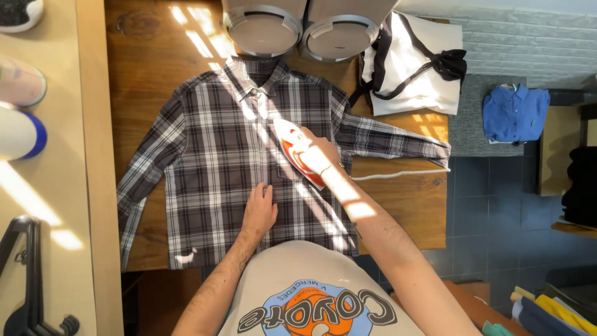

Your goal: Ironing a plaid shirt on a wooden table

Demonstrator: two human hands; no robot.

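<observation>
Plaid shirt (211, 162) lay flat, front up, collar away, on the wooden bench (155, 50). Right hand (317, 152), grip closed round the iron (297, 152), nose toward collar, right of the placket. Left hand (258, 211) open, flat, nearer the hem.

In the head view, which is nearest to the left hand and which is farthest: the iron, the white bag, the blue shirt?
From the left hand, flat on the plaid shirt:
1. Iron, just up and right, under the right hand.
2. White bag, at the table's far right corner.
3. Blue shirt, off the table, far right.
</observation>
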